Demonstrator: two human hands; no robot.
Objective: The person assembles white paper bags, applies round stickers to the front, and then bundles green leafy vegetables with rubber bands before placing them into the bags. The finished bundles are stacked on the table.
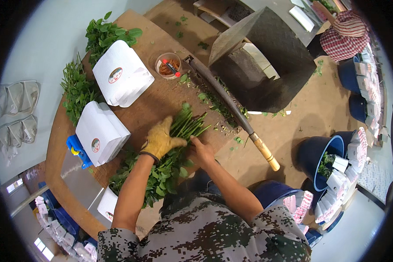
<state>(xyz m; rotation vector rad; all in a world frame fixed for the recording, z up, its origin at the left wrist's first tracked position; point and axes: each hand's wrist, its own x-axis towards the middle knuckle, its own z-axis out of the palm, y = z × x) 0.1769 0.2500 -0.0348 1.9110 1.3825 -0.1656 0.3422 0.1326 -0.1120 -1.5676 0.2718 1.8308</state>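
In front of me lies a bundle of cut green stems (pixel 188 126), its leaves (pixel 162 178) hanging towards my body. My left hand (pixel 160 137), in a yellow work glove, lies over the stems with its thumb pointing right; whether it grips them is unclear. Bare, my right hand (pixel 201 150) holds the bundle from the right, the thumb near the cut ends and the other fingers mostly hidden. A white corrugated wrap (pixel 107 204) shows below the leaves, partly behind my left forearm. Beyond the stem ends, a lever cutter's long blade arm (pixel 219 93) with a wooden handle (pixel 265 152) slants along the table edge.
Two white-wrapped bunches (pixel 122 73) (pixel 101 131) lie on the wooden table (pixel 150 95). Nearby are a tub of rubber bands (pixel 167 67), a red-and-black marker (pixel 171 67) and a blue tape dispenser (pixel 78 150). A dark bin (pixel 281 55), blue buckets (pixel 301 157) and another person (pixel 344 36) are to the right.
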